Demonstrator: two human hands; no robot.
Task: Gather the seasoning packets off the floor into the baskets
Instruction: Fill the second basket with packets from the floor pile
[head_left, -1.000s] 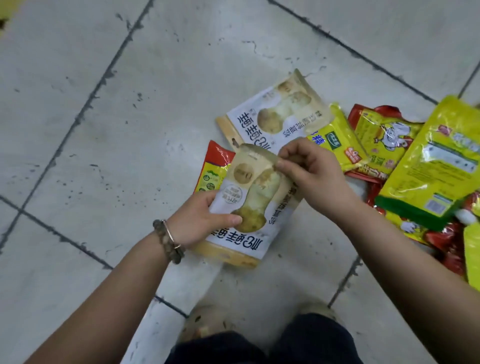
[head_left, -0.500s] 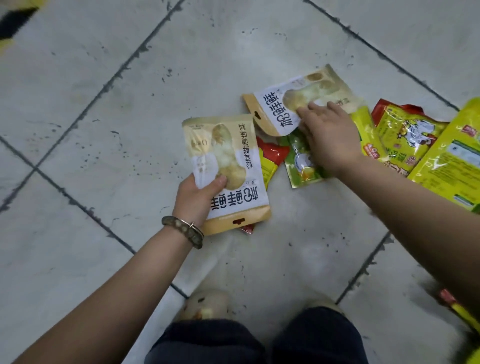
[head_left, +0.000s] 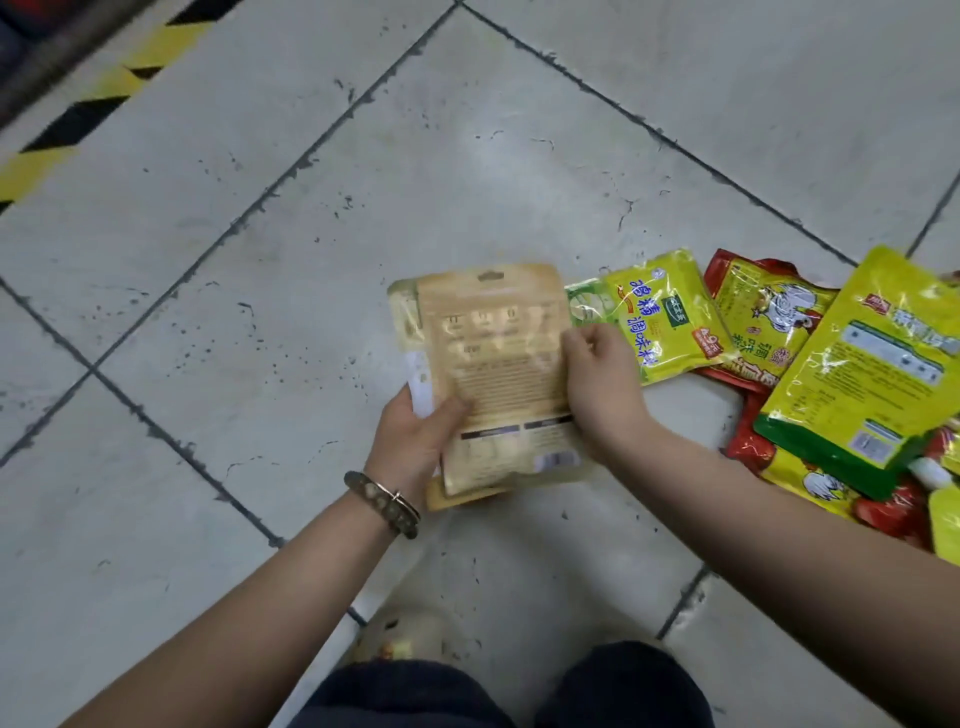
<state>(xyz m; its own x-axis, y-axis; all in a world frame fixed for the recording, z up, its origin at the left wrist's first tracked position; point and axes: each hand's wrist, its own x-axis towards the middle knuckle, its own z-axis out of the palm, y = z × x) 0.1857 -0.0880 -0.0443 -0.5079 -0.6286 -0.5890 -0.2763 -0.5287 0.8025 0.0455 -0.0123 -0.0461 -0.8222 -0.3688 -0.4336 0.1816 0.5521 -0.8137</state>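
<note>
Two tan seasoning packets (head_left: 498, 364) are stacked above the floor, the upper one with its printed back facing me. My left hand (head_left: 415, 441) grips the stack at its lower left edge, thumb on top. My right hand (head_left: 597, 384) holds the right edge of the top packet. To the right on the floor lie a yellow-green packet with blue writing (head_left: 670, 306), a red and yellow packet with a chicken picture (head_left: 763, 312), and a large yellow packet with a green base (head_left: 862, 374). No basket is in view.
Grey floor tiles (head_left: 260, 260) with dark grout lines spread left and ahead. A yellow and black striped strip (head_left: 93, 93) runs along the top left. My shoes (head_left: 410, 639) and dark trouser legs show at the bottom. More red and yellow packets (head_left: 831, 488) lie at the right edge.
My right hand picked the second tan packet off the floor and brought it onto the one in my left hand. The camera view shifted left.
</note>
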